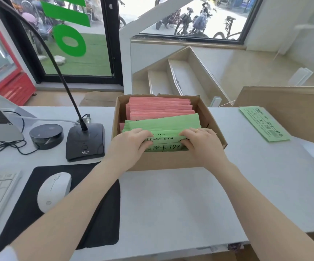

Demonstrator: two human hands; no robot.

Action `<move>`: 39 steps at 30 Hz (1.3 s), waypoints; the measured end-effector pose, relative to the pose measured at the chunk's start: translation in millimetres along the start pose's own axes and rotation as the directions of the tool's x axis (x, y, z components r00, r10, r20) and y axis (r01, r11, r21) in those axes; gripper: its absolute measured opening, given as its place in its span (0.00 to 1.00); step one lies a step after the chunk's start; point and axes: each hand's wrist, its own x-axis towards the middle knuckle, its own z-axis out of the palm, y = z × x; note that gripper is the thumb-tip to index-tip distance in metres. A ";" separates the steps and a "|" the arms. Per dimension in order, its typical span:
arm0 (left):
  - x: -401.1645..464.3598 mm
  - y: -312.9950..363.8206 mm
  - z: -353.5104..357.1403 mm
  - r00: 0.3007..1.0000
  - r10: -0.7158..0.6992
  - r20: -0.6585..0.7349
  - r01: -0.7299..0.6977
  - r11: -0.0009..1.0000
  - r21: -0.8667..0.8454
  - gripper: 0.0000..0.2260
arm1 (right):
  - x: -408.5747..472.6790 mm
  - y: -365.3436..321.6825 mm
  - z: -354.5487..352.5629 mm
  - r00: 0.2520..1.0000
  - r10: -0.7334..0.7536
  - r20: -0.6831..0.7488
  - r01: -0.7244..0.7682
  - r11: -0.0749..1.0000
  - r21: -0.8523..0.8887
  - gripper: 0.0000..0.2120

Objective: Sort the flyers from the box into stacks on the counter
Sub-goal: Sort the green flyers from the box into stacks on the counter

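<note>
Barely started: one green stack (264, 123) on counter (180, 200) at 2 o'clock of box (168, 160), left hand (131, 142) and right hand (202, 141) pinching front green flyers (163, 146) inside, pink flyers (161, 108) untouched at 12.

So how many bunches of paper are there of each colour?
Green: 2, a green bunch in the box that both hands grip, left hand, right hand, and a green stack on the counter
Pink: 1, pink bunch
Total: 3

Matt cardboard box (171, 160), paper flyers (163, 123)
</note>
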 end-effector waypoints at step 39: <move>-67.5 41.0 66.2 0.889 -0.237 0.392 0.454 0.345 -0.821 0.10 | -140.0 16.6 -6.8 0.702 0.633 0.327 -0.497 0.106 0.861 0.09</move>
